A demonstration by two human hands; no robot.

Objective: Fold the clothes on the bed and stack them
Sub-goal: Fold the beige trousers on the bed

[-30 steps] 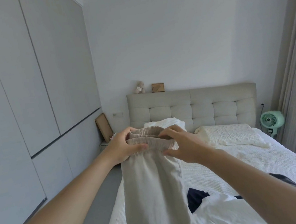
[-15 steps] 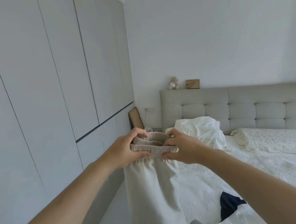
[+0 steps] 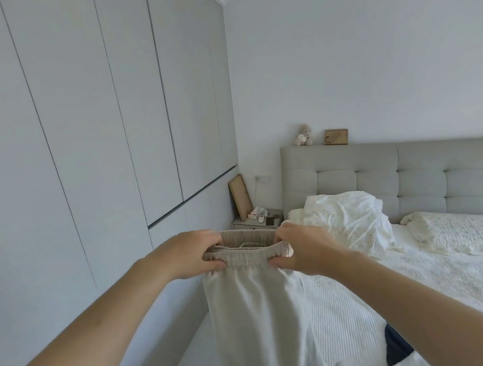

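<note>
The left hand (image 3: pixel 193 255) and right hand (image 3: pixel 302 247) each grip one end of the elastic waistband of beige trousers (image 3: pixel 259 316), holding them up so they hang over the near edge of the bed (image 3: pixel 439 284). A dark garment (image 3: pixel 397 346) lies on the bed.

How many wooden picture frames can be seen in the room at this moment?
2. One small frame stands on top of the headboard, beside the teddy bear. One taller frame leans against the wall on the nightstand. Others may be out of view.
</note>
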